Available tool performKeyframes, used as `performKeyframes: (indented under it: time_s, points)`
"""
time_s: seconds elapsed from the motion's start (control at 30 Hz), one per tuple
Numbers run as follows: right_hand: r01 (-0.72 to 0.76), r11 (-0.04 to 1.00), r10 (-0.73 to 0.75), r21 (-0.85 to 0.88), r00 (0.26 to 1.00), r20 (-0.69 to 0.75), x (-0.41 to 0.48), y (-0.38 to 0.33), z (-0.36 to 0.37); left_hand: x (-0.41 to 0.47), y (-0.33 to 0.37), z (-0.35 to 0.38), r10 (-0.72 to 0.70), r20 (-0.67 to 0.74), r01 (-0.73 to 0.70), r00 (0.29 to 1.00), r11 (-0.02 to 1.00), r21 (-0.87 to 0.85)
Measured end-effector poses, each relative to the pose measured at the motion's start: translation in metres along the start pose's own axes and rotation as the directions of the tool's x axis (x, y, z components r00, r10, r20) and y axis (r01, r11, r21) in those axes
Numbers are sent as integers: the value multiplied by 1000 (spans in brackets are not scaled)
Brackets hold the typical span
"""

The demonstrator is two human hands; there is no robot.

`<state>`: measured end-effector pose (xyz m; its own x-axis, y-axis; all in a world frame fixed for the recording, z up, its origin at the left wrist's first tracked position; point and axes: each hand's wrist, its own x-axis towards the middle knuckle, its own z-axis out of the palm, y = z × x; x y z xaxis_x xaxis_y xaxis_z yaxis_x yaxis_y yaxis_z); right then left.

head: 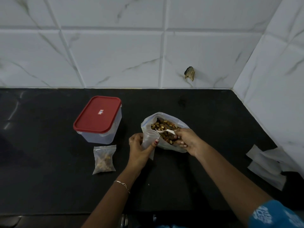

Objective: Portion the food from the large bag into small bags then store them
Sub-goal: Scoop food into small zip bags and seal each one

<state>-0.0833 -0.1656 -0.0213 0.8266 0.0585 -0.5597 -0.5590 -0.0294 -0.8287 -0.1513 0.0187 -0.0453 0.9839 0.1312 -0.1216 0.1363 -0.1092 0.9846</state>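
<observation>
The left hand (139,149) pinches an empty small bag (148,142) while the right hand (187,140) holds a spoon (164,130) inside the large bag (164,129) on the counter (49,162).

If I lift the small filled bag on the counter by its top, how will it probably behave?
The small filled bag is thin clear plastic, so it would probably hang floppy. The pieces sit toward its lower end, so that end likely sags. It looks light, holding only a small portion.
</observation>
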Motion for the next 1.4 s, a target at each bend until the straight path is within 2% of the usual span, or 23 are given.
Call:
performKeyframes:
  time_s: [0.1,0.27,0.33,0.43,0.63,0.77,0.87,0.97,1.07,1.2,1.27,1.4]
  points:
    - [25,999,-25,-22,1000,-3,-9,-3,-4,-2,3,2,1,12,1,1000,995,-105]
    - [73,997,-73,-17,997,1,-17,-8,-15,1,9,7,54,44,-51,998,996,-73]
    - [87,996,-87,-8,996,0,-22,-12,-19,5,12,8,84,60,-82,995,996,-29]
    - [131,991,-131,10,991,9,-31,-20,-24,16,15,8,120,75,-130,990,979,157]
    - [213,977,-214,24,974,70,-47,-42,-31,34,32,13,169,85,-189,982,854,486]
    - [244,968,-239,-59,968,78,-48,-53,-33,42,41,17,167,106,-197,980,855,480]
    - [289,934,-284,-211,957,57,-50,-58,-30,48,44,19,147,103,-177,984,884,432]
    - [374,797,-403,-474,914,43,-52,-61,-22,48,48,22,134,92,-161,987,885,437]
    - [464,494,-582,-735,805,117,-53,-59,-13,49,48,23,149,68,-164,987,882,441]
    - [485,100,-749,-869,611,255,-54,-53,-5,50,46,22,155,37,-158,987,918,363]
    - [473,-56,-775,-879,535,337,-52,-50,-3,51,46,20,152,21,-151,988,936,318]
    - [446,-142,-769,-884,513,382,-50,-48,0,49,48,18,177,-20,-165,984,946,279]
